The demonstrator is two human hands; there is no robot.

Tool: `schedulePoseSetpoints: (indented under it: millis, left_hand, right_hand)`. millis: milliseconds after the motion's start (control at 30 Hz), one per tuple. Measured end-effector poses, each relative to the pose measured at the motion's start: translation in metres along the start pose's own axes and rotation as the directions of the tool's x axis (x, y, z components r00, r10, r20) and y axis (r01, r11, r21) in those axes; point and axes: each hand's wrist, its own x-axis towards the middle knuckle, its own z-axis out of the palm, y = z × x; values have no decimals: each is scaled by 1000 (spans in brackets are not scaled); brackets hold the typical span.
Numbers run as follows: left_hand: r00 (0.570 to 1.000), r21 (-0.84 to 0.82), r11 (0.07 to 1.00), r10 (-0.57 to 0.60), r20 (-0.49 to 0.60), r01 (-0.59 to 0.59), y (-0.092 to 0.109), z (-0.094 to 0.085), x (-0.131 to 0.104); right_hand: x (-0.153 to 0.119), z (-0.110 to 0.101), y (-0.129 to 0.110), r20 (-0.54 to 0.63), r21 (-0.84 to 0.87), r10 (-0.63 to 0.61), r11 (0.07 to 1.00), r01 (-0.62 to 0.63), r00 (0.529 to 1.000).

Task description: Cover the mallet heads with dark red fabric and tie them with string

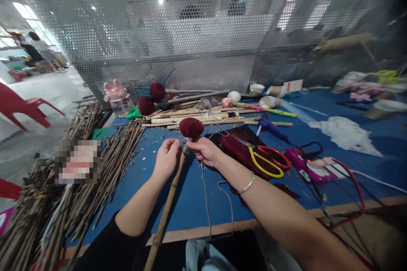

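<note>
The blue surface (190, 203) had a light brown near edge, with pale cord (206, 197) running down over it. Thin twigs (116, 161) lay bunched along the left side. Farther back were pale wooden rods (199, 121). On the right lay dark red cloth (233, 152) under yellow-and-red-handled scissors (266, 172), a blue glue gun (272, 129), a magenta device (297, 161) and crumpled white plastic (348, 135).

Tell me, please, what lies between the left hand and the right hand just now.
In the head view, a wooden stick passes between the left hand and the right hand, with grey wrapping below its dark red ball.
</note>
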Motion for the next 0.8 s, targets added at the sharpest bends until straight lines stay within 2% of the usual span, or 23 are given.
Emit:
schedulePoseSetpoints:
  millis: [67, 167, 267, 367, 567, 800]
  left_hand:
    - [997, 18, 1000, -2, 76, 1, 0, 3, -3]
    - [987, -9, 996, -92, 129, 94, 1, 8, -7]
    - [993, -37, 997, -62, 105, 66, 2, 10, -8]
    - [996, -39, 999, -16, 85, 19, 4, 7, -6]
    - [998, -95, 995, -29, 59, 34, 7, 7, -6]
    - [1000, -136, 990, -27, 8, 28, 9, 8, -7]
  right_hand:
    - [-1, 2, 0, -3, -19, -3, 1000, 3, 1000]
    - [-3, 3, -2, -2, -73, -27, 997, 26, 1000]
    - [-4, 0, -7, 14, -164, -64, 984, 66, 998]
    - [-5, -6, -12, 42, -206, -40, 978, 47, 998]
    - [-7, -9, -17, 20, -178, -115, 977, 117, 993]
    - [-5, -7, -14, -21, -126, -58, 990, 55, 998]
